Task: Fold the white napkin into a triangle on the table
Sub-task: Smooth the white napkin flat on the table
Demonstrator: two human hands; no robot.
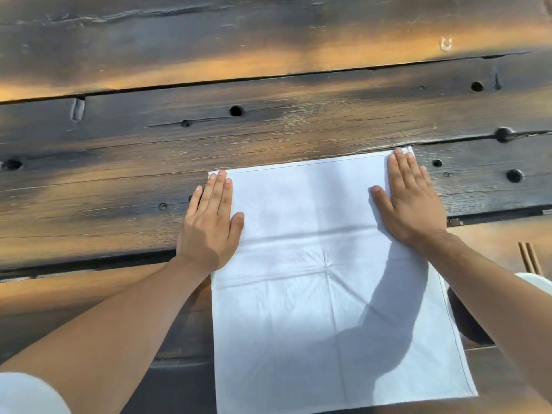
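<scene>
The white napkin [322,282] lies spread flat as a square on the dark wooden table [268,130], with crease lines crossing near its middle. My left hand [210,225] presses flat on its far left corner, fingers straight, partly over the edge onto the wood. On the far right corner my right hand [409,198] lies flat too, fingertips reaching the far edge. Neither hand grips the cloth.
The table is made of weathered planks with gaps, knots and holes. A pair of wooden chopsticks [530,258] and a white rim of a dish [537,283] show at the right edge. A dark round object [466,321] lies partly under the napkin's right side.
</scene>
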